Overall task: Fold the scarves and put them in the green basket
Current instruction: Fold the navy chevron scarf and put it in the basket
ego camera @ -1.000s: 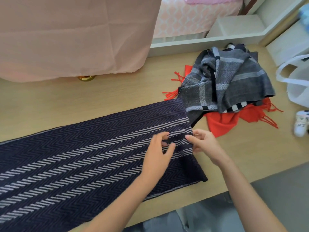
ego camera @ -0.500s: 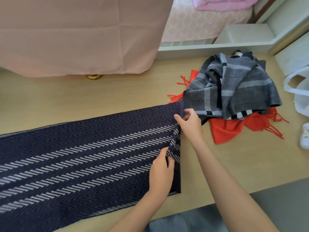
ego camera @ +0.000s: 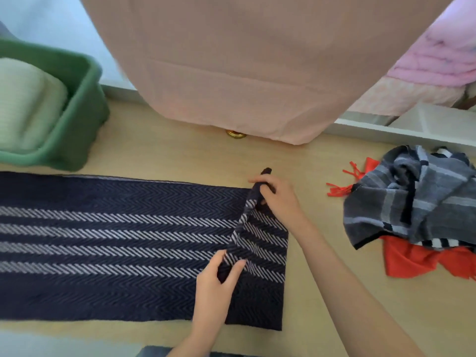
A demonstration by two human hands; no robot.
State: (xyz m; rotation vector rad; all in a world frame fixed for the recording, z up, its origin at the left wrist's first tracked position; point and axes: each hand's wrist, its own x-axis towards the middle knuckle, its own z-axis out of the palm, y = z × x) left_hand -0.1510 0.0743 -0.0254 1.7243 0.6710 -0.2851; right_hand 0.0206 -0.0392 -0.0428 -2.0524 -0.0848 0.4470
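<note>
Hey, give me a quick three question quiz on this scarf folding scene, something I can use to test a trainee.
1. True or false: the grey plaid scarf lies on top of the red fringed scarf.
2. The left hand and the right hand both pinch which one? A: grey plaid scarf. B: navy herringbone scarf. C: red fringed scarf.
3. How many scarves are outside the green basket?

Key: 1 true. 2 B; the hands lift its right end while the rest lies flat. 3 three.
</note>
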